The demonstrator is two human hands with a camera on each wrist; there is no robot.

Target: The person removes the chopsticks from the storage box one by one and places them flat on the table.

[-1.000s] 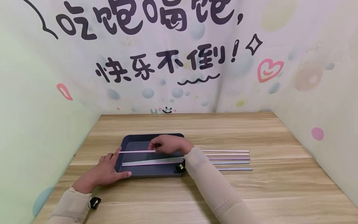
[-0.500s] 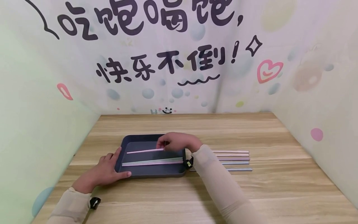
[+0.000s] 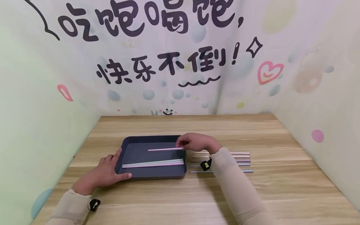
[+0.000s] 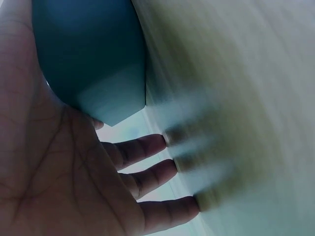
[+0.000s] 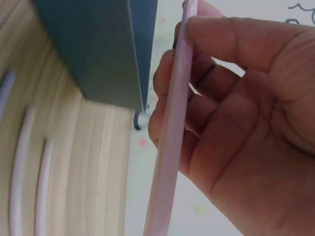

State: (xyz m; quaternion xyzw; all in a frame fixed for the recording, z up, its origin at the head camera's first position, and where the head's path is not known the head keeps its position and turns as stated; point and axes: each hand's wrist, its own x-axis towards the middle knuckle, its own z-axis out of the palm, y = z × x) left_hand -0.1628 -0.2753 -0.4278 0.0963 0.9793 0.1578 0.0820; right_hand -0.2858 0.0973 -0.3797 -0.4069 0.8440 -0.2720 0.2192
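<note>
My left hand [image 3: 104, 173] lies at the left end of a dark blue-grey tray [image 3: 135, 150], fingers along its left wall and thumb over the front rim. In the left wrist view, straight fingers reach down beside the tray [image 4: 93, 54]. At the tray's back right corner, my right hand [image 3: 198, 142] pinches a pale pink chopstick [image 3: 164, 149] between thumb and fingers. Its left end points out over the tray; the right wrist view shows the chopstick [image 5: 172, 132] running past the curled fingers. Several chopsticks [image 3: 153, 163], pale green and pink-purple, lie side by side inside the tray.
Right of the tray, several more chopsticks lie in spaced rows on the wooden table [image 3: 180, 203]: whitish ones [image 3: 242, 153] at the back, a blue one [image 3: 247, 171] at the front. My right sleeve passes over them. Printed cloth walls [image 3: 180, 103] enclose the table's back and sides.
My right hand has carried the pink chopstick rightward, from over the tray's middle to its right rim. More of the chopsticks' left ends on the table now show. The left hand stays put.
</note>
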